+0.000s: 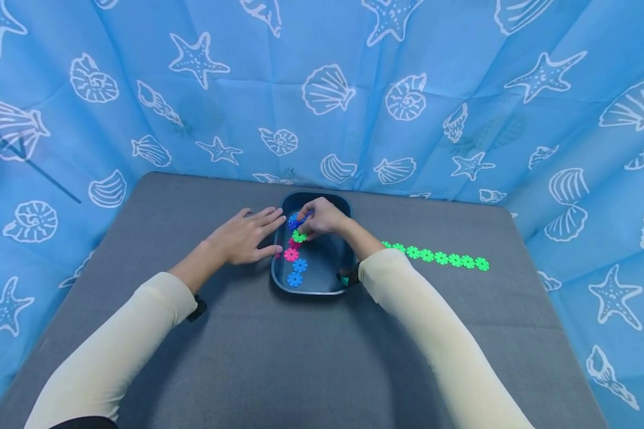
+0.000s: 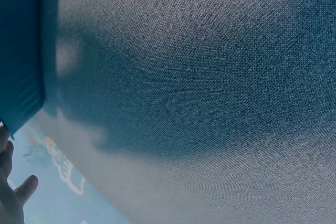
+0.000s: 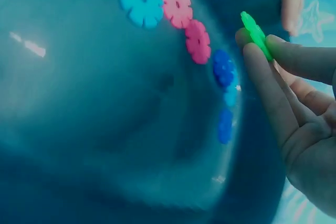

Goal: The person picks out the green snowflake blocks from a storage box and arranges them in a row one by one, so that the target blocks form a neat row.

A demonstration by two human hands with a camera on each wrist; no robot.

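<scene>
A dark blue tray stands on the grey cloth. My right hand is over it, pinching a green notched disc between thumb and fingers, above the tray's floor. Pink notched discs, light blue discs and darker blue discs lie inside, along one side of the tray. My left hand is at the tray's left rim with fingers extended, its fingertips at the edge. In the left wrist view only part of that hand shows, beside the tray's wall.
To the tray's right, a row of several green discs stretches across the grey tabletop, its near end partly hidden by my right arm. A blue curtain printed with shells and starfish hangs behind the table and at both sides.
</scene>
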